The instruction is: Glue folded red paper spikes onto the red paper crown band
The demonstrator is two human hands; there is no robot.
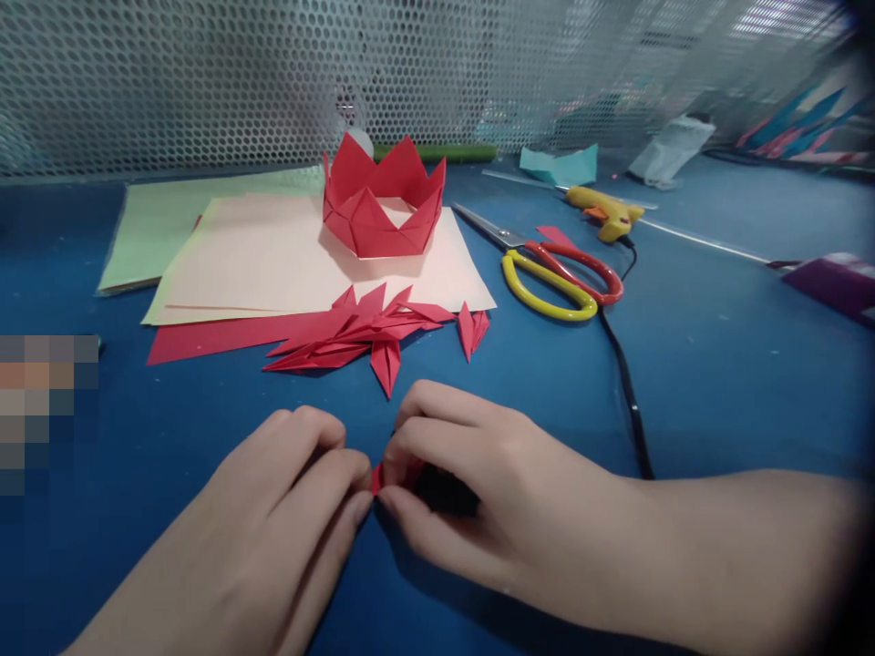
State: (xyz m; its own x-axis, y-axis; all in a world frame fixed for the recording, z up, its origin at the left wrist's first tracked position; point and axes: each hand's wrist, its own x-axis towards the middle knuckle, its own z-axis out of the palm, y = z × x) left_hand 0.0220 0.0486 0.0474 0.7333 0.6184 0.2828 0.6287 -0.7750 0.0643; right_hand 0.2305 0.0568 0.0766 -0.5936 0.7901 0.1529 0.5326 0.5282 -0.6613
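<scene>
Between my fingertips is a small piece of red paper (376, 478), mostly hidden by the fingers. My left hand (293, 492) pinches its left end with thumb and fingers. From the other side my right hand (465, 474) pinches it, fingers curled above the blue table. Just beyond my hands lies a pile of folded red paper pieces (369, 333), pointed at their ends. Two more slim folded pieces (470, 330) rest to the right of the pile. Farther back, a red folded paper crown shape (383, 223) with pointed tips stands on cream paper sheets (246, 255).
Scissors (547, 264) with red and yellow handles lie right of the paper. Behind them is a yellow glue gun (605, 211) with a black cord (625, 392). Green sheets (150, 219) lie at back left, before a perforated metal screen (205, 82). A purple object (838, 284) sits far right.
</scene>
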